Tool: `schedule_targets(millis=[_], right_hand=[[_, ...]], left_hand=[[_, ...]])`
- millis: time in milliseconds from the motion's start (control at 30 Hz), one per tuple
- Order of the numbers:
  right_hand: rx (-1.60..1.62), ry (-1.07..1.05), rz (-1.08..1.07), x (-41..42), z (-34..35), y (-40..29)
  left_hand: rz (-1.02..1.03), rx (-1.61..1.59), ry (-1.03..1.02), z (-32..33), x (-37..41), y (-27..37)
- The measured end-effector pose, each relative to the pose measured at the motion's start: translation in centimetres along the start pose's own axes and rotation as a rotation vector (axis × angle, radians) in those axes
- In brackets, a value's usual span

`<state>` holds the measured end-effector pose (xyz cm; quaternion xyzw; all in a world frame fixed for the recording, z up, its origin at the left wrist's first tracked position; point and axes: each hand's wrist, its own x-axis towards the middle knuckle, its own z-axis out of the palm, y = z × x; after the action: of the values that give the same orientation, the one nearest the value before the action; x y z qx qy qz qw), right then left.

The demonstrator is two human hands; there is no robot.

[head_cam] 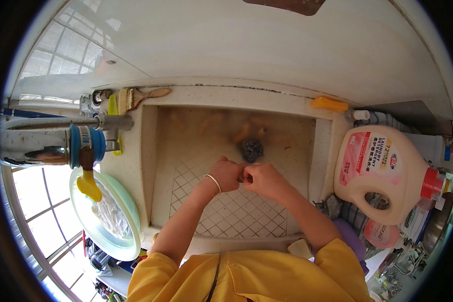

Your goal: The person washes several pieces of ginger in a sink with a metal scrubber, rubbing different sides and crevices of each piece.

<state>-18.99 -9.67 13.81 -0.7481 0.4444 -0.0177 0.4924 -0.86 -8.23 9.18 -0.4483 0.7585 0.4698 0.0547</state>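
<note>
Both of my hands meet over a stone laundry sink filled with cloudy water. My left hand, with a bangle at the wrist, has its fingers closed around a small brownish object, mostly hidden. My right hand touches it from the other side, fingers curled; whether it also grips the object cannot be told. Just beyond the hands lies a dark steel-wool scourer. Blurred orange-brown pieces show under the water near the far wall. A diamond-grooved washboard surface forms the near floor of the sink.
At left, a chrome tap with a yellow handle juts in above a green basin of white cloth. A bristle brush and an orange-handled thing lie on the back ledge. A large laundry detergent bottle stands right.
</note>
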Motion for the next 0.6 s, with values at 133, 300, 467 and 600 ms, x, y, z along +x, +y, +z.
schedule_targets(millis=[133, 300, 467, 600], right_hand=[[0.470, -0.064, 0.304, -0.1, -0.6, -0.3], [0.851, 0.127, 0.383, 0.0, -0.4, 2.9], [0.329, 0.378, 0.323, 0.5, -0.8, 6.9], [0.435, 0.285, 0.115, -0.2, -0.3, 1.0]], left_hand=[[0.003, -0.021, 0.117, 0.2, -0.3, 0.1], [0.149, -0.285, 0.447, 1.5, -0.5, -1.1], [0.138, -0.314, 0.650, 1.2, -0.7, -0.3], [0.076, -0.168, 0.729, 1.8, -0.2, -0.9]])
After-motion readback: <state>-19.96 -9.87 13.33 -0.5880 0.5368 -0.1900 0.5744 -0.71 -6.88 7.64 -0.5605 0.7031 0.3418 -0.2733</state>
